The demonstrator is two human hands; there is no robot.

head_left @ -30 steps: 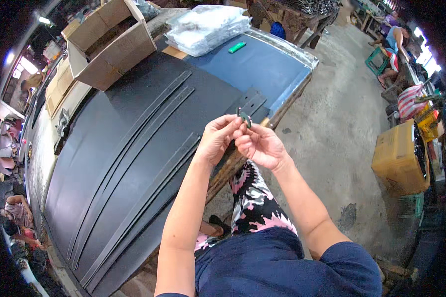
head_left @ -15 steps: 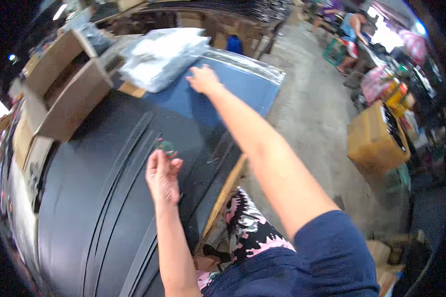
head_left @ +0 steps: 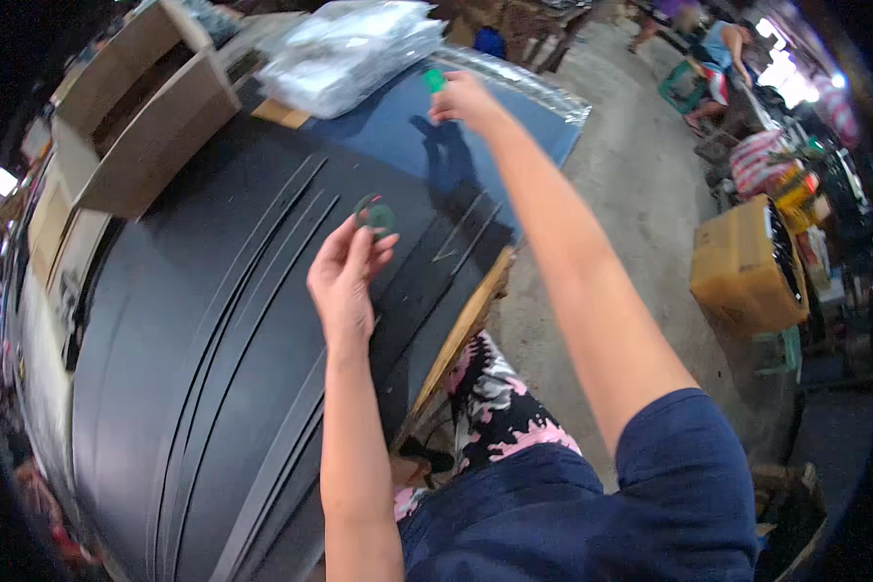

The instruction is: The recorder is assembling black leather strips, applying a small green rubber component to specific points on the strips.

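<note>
My left hand [head_left: 346, 276] is raised over the black sheets [head_left: 194, 320] and pinches a small round dark-green piece [head_left: 375, 213] at its fingertips. My right arm stretches far forward; my right hand [head_left: 459, 99] is closed around a small bright-green object [head_left: 436, 80] above the blue sheet [head_left: 475, 155] at the far end of the table. The clear plastic bags [head_left: 349, 48] lie just left of that hand.
Open cardboard boxes [head_left: 141, 107] stand at the table's far left. Long black strips lie along the black sheets. A wooden table edge [head_left: 466, 330] runs by my patterned trousers. On the concrete floor to the right sits a yellow-brown box [head_left: 742, 262]; people and crates are farther back.
My hands, together a second ago, have separated. The right hand reached forward across the blue sheet to the bright-green object and closed on it; the left stayed back with the round piece.
</note>
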